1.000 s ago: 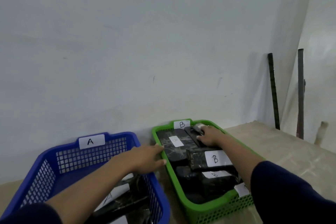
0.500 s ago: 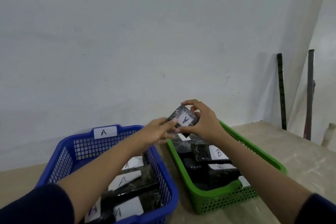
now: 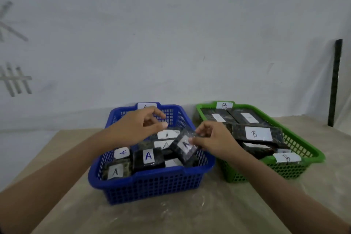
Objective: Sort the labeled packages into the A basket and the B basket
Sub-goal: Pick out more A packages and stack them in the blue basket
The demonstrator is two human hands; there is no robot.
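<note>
The blue A basket [image 3: 152, 186] stands at centre, holding several dark packages with white A labels. The green B basket [image 3: 296, 169] stands to its right with several dark packages labeled B. My right hand [image 3: 214, 139] pinches a small dark package labeled A [image 3: 183, 147], tilted over the right side of the blue basket. Over the back of the blue basket hovers my left hand [image 3: 140, 126], fingers loosely curled, holding nothing and just left of the package.
Both baskets sit on a pale wooden table [image 3: 190, 214] against a white wall. A dark metal bar [image 3: 335, 81] leans upright at the far right. The table's left edge runs diagonally at the lower left.
The package labeled A came out of the green basket and moved left and down over the blue basket. My left hand let go of it. The view swung left.
</note>
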